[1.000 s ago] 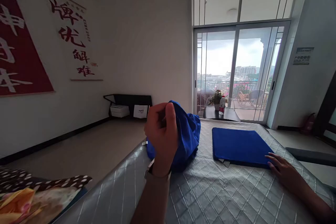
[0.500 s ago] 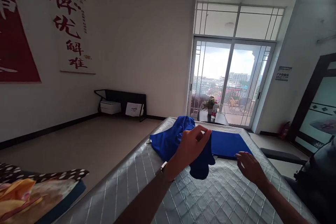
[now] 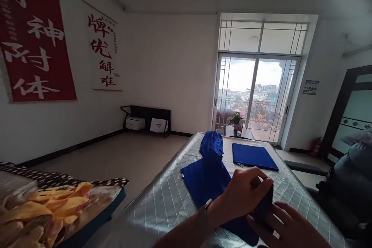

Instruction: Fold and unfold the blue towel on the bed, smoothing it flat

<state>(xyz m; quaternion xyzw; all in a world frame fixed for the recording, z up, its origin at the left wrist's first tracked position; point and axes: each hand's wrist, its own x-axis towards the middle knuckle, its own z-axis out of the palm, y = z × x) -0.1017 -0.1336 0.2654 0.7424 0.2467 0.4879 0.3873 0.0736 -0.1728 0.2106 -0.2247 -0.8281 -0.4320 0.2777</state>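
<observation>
Silver quilted surface; rumpled blue cloth; flat folded blue cloth beside.

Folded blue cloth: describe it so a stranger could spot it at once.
Find the glass door, then the silver quilted cover that stretches toward the camera in front of it. At its far end, on the right, lies the folded cloth. It is flat and straight-edged, whereas the loose blue cloth to its left sprawls, crumpled at its far end.
</observation>
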